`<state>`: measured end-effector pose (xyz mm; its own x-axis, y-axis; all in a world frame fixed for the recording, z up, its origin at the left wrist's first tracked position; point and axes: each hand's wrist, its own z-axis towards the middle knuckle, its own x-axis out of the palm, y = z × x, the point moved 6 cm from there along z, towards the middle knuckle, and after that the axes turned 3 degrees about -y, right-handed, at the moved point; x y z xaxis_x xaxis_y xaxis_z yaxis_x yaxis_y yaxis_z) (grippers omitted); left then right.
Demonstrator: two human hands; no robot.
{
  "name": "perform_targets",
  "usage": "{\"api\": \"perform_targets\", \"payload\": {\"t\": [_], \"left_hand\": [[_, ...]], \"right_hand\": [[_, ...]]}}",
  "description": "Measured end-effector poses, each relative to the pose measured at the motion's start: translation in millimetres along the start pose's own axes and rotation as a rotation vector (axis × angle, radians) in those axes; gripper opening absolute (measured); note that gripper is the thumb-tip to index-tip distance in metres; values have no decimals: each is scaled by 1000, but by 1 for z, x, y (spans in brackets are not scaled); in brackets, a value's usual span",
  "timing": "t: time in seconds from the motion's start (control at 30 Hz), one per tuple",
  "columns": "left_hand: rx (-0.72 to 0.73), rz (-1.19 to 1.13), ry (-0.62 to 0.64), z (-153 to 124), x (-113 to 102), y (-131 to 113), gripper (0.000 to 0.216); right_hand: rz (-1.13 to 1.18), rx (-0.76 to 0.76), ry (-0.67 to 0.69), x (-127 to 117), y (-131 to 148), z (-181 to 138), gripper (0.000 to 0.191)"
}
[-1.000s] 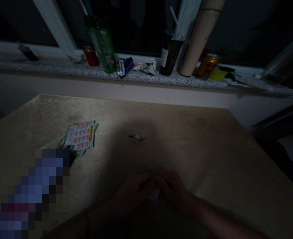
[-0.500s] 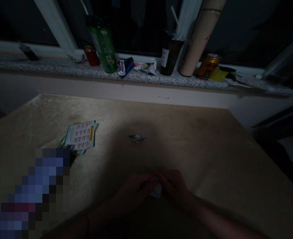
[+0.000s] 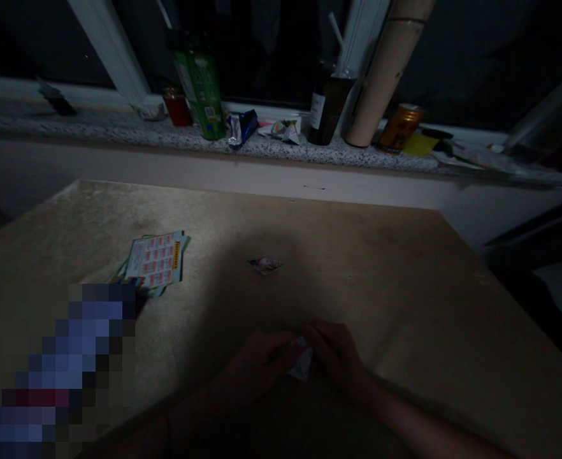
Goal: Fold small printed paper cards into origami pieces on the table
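Low over the near part of the table, my left hand (image 3: 265,358) and my right hand (image 3: 337,352) meet around a small pale piece of folded paper (image 3: 302,364). Fingers of both hands are closed on it, the left from its left side and the right at its upper right edge. Deep shadow hides much of the fingertips and the paper's exact shape. Beyond my hands, a small folded paper diamond (image 3: 265,264) with a printed picture lies flat on the wooden table (image 3: 381,274); neither hand touches it.
A stack of printed cards (image 3: 154,261) lies at left, beside a pixelated bluish object (image 3: 71,357). Along the granite windowsill (image 3: 266,150) stand a green cup (image 3: 202,89), a dark cup (image 3: 326,108), a bamboo-like pole (image 3: 381,76), an orange can (image 3: 400,129) and crumpled wrappers (image 3: 243,127).
My right hand has shifted slightly up and right, its fingers moving along the paper's upper edge. More of the paper shows between my hands. The left hand is nearly still.
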<state>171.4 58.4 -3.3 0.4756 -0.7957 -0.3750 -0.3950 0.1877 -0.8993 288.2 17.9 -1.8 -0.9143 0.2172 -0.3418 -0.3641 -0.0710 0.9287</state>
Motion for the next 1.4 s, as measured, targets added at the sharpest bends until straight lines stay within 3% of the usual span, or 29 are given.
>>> {"api": "perform_targets", "payload": {"t": [0.27,0.4,0.57,0.83,1.13,1.4], "left_hand": [[8,18,-43,-1,-1,1,34],[-8,-28,-36,-2,-2,0,35],[-37,-272,-93,-5,-6,4,34],[4,-624,22,-5,-6,6,40],[-16,-172,-69,-3,-12,1,35],[-82,-23,-114,-5,-8,3,51]], "right_hand": [[-39,20,62,3,-2,3,38],[-73,19,29,1,-1,3,38],[19,145,-71,-7,-10,6,39],[183,304,-234,-17,-22,8,39],[435,401,-193,-9,-38,4,42],[347,355,-145,-9,-30,7,43]]}}
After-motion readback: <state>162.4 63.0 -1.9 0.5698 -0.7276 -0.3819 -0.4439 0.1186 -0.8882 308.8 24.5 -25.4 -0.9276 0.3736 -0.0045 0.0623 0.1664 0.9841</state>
